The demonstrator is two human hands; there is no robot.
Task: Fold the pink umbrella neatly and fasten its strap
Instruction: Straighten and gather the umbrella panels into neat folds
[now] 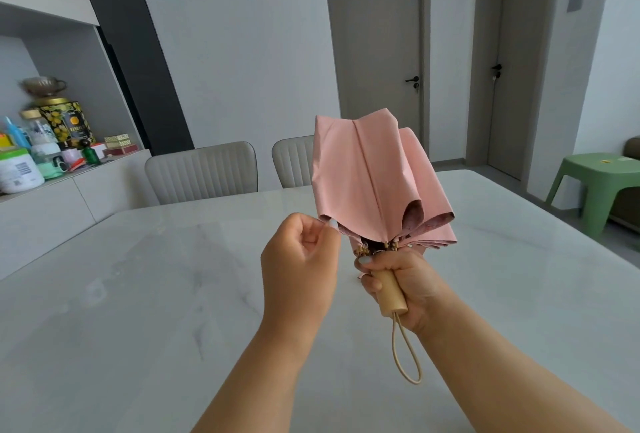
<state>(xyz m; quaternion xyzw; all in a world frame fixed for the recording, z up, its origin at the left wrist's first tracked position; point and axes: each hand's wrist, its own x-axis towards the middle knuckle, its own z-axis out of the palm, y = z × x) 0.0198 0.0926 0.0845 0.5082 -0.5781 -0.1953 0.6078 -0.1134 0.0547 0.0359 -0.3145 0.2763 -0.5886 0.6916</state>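
Observation:
The pink umbrella [367, 179] is collapsed and held upright above the table, its canopy panels hanging loose and unrolled. My right hand [398, 280] grips its pale wooden handle [389, 292], from which a beige cord loop [407, 353] dangles. My left hand [299, 259] is to the left of the canopy and pinches the lower left edge of a fabric panel between thumb and fingertip. The strap is not visible.
A white marble-look table [138, 294] lies under my hands. Two grey chairs [202, 171] stand at its far side. A sideboard with several jars and bottles [41, 152] is at the left, a green stool [599, 186] at the right, and doors are behind.

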